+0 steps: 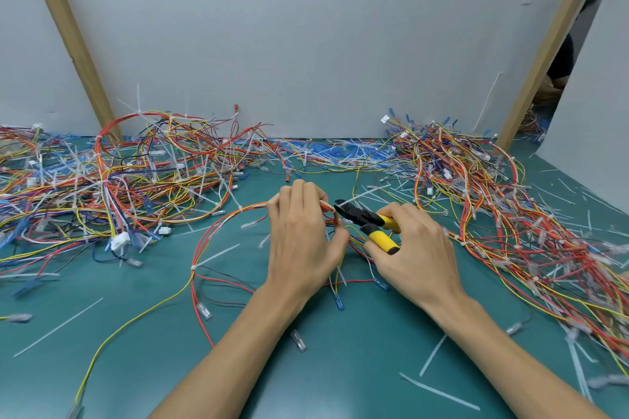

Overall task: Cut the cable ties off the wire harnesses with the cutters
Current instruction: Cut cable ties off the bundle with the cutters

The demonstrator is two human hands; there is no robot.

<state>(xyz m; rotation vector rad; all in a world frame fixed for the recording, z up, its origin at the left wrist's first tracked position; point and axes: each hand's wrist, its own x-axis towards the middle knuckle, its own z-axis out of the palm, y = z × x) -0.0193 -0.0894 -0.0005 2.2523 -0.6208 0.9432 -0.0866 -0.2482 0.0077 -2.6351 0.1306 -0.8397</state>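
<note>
At nine o'clock from the hands lies a heap of wire harnesses (pixel 112 180), bristling with white ties; nearer, at about eight o'clock, the harness (pixel 252 206) in work loops across the green mat (pixel 340 367), one cable tie (pixel 193 268) showing on its bend; it is light, limp stuff, likely to sag and twist unless held close to the cut, so the place to take it is right beside a tie, where the wires are bunched and stiffest; the ties look thin and springy and should snip easily, though the wire covering is soft and a careless nip could nick it. The left hand (pixel 299 235) lies palm down, fingers curled over and thumb pinching the bundle at its right edge, wrist low over the mat; at three o'clock of it the cutters (pixel 367 219) point toward ten o'clock, nose at the bundle; whether the blades are parted I cannot tell. The right hand (pixel 415 248) is wrapped round the yellow handles, forearm coming in from five o'clock; at three o'clock sprawls a second heap (pixel 493 201).
</note>
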